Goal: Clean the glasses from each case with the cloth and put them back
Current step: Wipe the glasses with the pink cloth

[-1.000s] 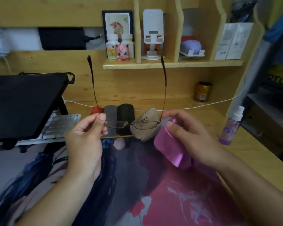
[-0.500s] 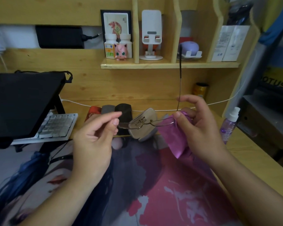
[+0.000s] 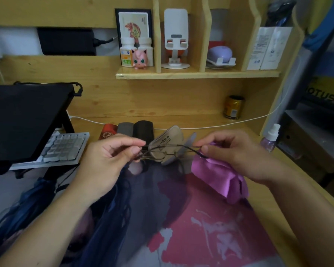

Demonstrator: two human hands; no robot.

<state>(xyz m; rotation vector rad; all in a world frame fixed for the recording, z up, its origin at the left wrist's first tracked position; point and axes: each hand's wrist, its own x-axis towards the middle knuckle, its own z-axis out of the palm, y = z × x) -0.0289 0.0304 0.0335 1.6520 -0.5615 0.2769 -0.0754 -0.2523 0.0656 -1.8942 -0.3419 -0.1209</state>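
Temple now folded flat, both hands pinching glasses, cloth half hidden under right hand, left hand.

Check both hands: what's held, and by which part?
Left hand pinches the glasses at their left end. Right hand pinches the folded temple at the other end and holds the purple cloth.

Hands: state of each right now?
Left hand: pinching the glasses at one end.
Right hand: pinching the glasses' other end, with the purple cloth held beneath.
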